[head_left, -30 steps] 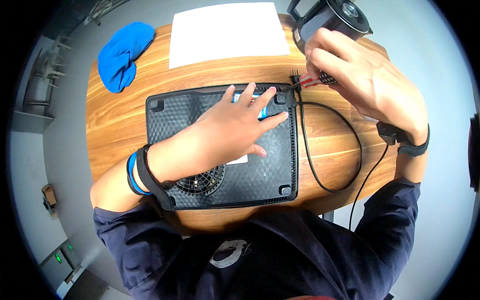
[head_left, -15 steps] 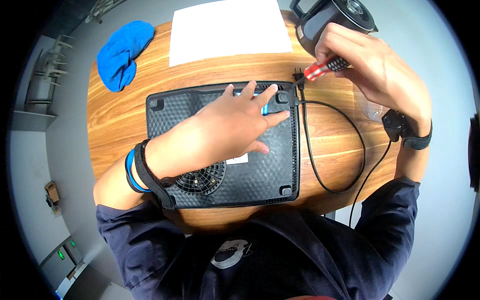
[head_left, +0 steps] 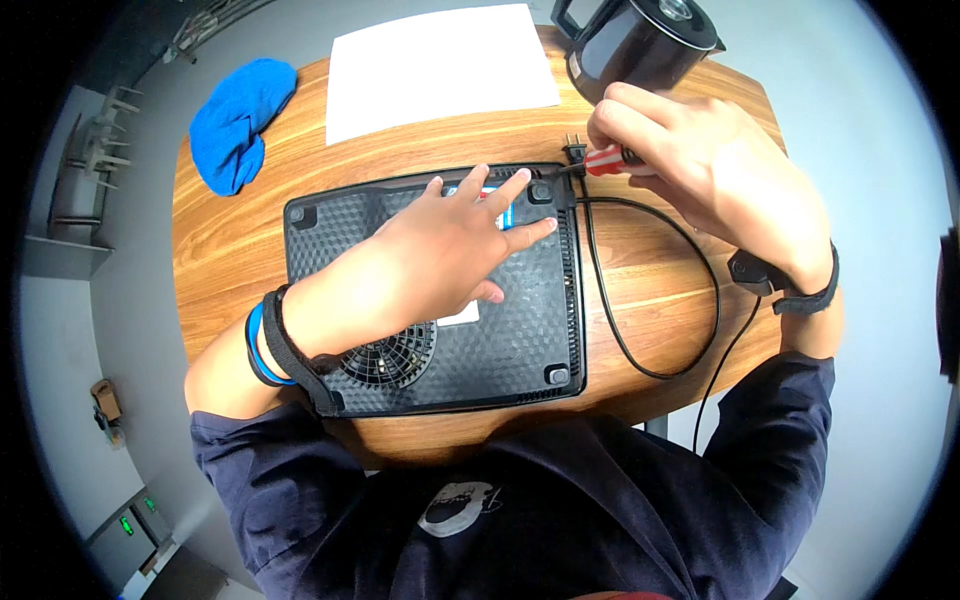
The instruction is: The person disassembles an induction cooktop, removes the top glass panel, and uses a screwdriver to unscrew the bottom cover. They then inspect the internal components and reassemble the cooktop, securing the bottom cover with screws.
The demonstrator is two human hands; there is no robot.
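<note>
An induction cooker (head_left: 515, 340) lies upside down on the table, its black textured underside, fan grille (head_left: 390, 362) and rubber feet facing up. My left hand (head_left: 445, 245) rests on it with fingers spread, pressing near the far right part and partly covering a blue-and-white label (head_left: 505, 214). In my closed right hand (head_left: 690, 165) is a screwdriver (head_left: 604, 161) with a red-and-clear handle. Its thin shaft points left, with the tip at the cooker's far right corner; whether it sits in a screw I cannot tell.
The cooker's black power cord (head_left: 612, 330) loops over the wooden table (head_left: 240, 290) on the right, its plug (head_left: 575, 150) beside the far right corner. A blue cloth (head_left: 235, 125), a white sheet (head_left: 440, 75) and a dark kettle (head_left: 640, 45) stand along the back.
My right hand has brought the screwdriver left and down to the cooker's far right corner. My left hand stays spread on the cooker. The whole view has shifted slightly.
</note>
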